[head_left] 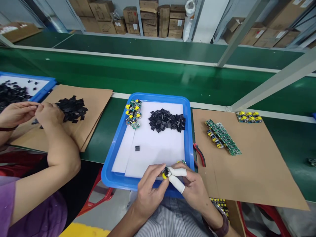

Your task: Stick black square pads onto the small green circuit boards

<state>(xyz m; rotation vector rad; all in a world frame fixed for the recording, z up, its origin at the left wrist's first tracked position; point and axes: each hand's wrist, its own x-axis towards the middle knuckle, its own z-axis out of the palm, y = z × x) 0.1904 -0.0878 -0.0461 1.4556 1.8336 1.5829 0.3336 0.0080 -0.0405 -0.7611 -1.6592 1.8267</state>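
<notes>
My left hand [150, 189] and my right hand [190, 186] meet at the near edge of a blue tray [112, 154]. Together they pinch a small circuit board with a yellow part [166, 173]. White finger cots cover two fingers of my right hand. On the tray's white sheet lies a pile of small black parts [166, 120], one loose black part [137, 148], and a short stack of green boards with yellow parts [133, 113] at the far left corner.
A brown cardboard sheet [249, 174] on the right carries a row of green boards [222, 136], more boards [249, 117] and red-handled cutters [199, 154]. At left a co-worker's hands [37, 113] work beside black parts [71, 108] on cardboard. A green conveyor [158, 75] runs behind.
</notes>
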